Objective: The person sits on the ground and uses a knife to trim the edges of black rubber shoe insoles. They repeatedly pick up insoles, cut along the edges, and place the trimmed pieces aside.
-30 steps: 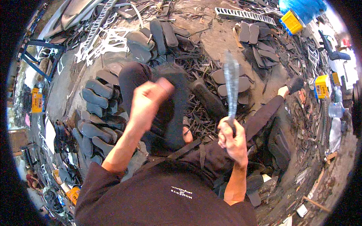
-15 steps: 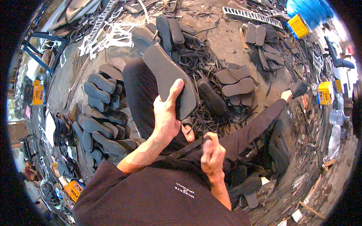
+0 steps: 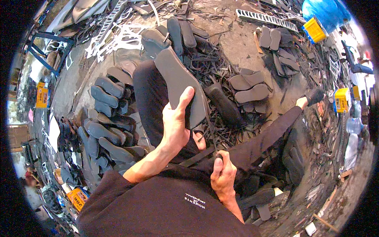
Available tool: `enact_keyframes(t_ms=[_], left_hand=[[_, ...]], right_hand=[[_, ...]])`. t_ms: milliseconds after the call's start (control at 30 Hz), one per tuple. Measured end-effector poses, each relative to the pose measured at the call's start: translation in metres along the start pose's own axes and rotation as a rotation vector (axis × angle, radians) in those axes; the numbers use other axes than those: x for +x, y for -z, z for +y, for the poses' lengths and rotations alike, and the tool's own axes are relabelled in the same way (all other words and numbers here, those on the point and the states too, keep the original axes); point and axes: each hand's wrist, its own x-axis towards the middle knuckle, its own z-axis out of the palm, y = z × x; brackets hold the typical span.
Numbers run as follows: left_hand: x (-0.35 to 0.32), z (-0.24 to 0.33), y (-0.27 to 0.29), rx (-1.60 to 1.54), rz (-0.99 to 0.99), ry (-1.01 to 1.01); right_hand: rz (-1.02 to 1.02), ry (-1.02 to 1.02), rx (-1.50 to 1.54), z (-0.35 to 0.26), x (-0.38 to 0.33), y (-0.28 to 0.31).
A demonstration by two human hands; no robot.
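My left hand (image 3: 175,124) grips a dark grey shoe sole (image 3: 175,85) near its heel end, thumb flat on the upper face. The sole is tilted, toe end pointing away and to the left, above my bent knee. My right hand (image 3: 224,173) is closed, lower and to the right, close to my lap. From its fingers a thin dark strip (image 3: 213,136) runs up to the sole's right edge. A small dark end shows at the right thumb; whether it belongs to the strip or to a tool, I cannot tell.
Stacks of dark soles (image 3: 112,138) lie left of my knee, with more soles (image 3: 252,91) to the right. Dark offcuts (image 3: 231,134) cover the ground between my legs. White cut-out scraps (image 3: 122,37) lie far left. A yellow container (image 3: 314,31) stands by a blue drum (image 3: 325,14).
My right hand has turned and moved slightly down. The thin strip now shows stretched between it and the sole's edge. My left hand keeps its grip; the whole view has shifted a little.
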Motion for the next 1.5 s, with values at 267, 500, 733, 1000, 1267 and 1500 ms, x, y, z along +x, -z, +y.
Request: enact_keyframes(t_ms=[267, 500, 733, 1000, 1267, 1500], left_hand=[[-0.014, -0.002, 0.026, 0.152, -0.047, 0.041], [-0.016, 0.018, 0.053, 0.156, -0.082, 0.106], [-0.022, 0.026, 0.055, 0.184, -0.116, 0.123], [-0.032, 0.032, 0.051, 0.21, -0.225, 0.138], [-0.018, 0.012, 0.074, 0.441, -0.284, -0.092], [0.001, 0.035, 0.053, 0.331, -0.334, 0.093]], right_hand=[[-0.204, -0.016, 0.198, -0.037, 0.105, -0.023], [-0.267, 0.072, 0.225, -0.037, 0.092, 0.008], [-0.305, 0.086, 0.266, -0.027, 0.101, -0.018], [0.0, 0.338, 0.191, -0.058, 0.227, -0.069], [-0.475, 0.094, 0.65, -0.05, 0.126, -0.022], [-0.157, 0.157, 0.425, -0.019, 0.049, -0.01]])
